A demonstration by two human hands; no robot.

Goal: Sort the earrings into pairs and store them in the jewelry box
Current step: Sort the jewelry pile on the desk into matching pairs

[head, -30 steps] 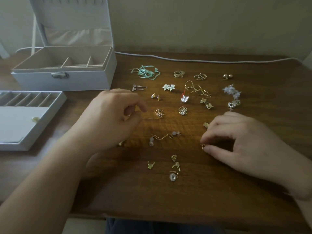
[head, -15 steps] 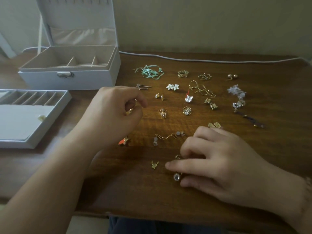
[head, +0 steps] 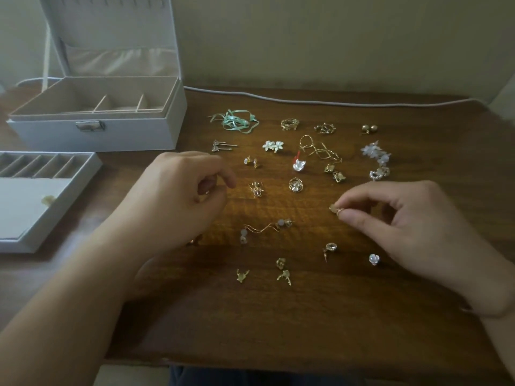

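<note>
Earrings lie spread in loose pairs across the wooden table [head: 306, 316] in front of you. Your right hand [head: 412, 227] pinches a small gold earring [head: 335, 209] between thumb and forefinger, held just above the wood near the middle of the spread, with the other fingers loosely curled behind. Your left hand [head: 178, 199] hovers over the table's left side with its fingers curled in toward the thumb; something small and gold seems to sit inside that curl, but you cannot tell for certain from this view whether it holds anything.

Along the far row sit a mint ribbon pair [head: 235, 121], a gold woven pair [head: 289, 123], a gold wreath pair [head: 324, 128] and two round gold studs [head: 369, 128]. Nearer you, a wavy gold drop with pale beads [head: 264, 228] lies between your two hands. Two antler-shaped studs [head: 242, 275] lie closest to you, one apart from the other, and a round crystal stud [head: 330, 247] and a pale bead stud [head: 374, 259] lie below your right hand.

At far left the white jewelry box [head: 111, 135] stands with its lid raised, its dividers showing. Just in front of it, the box's removable tray [head: 80, 176] rests on the table with a small pale piece [head: 49, 200] lying on its flat section. A white cable [head: 306, 100] runs along the table's far edge.
</note>
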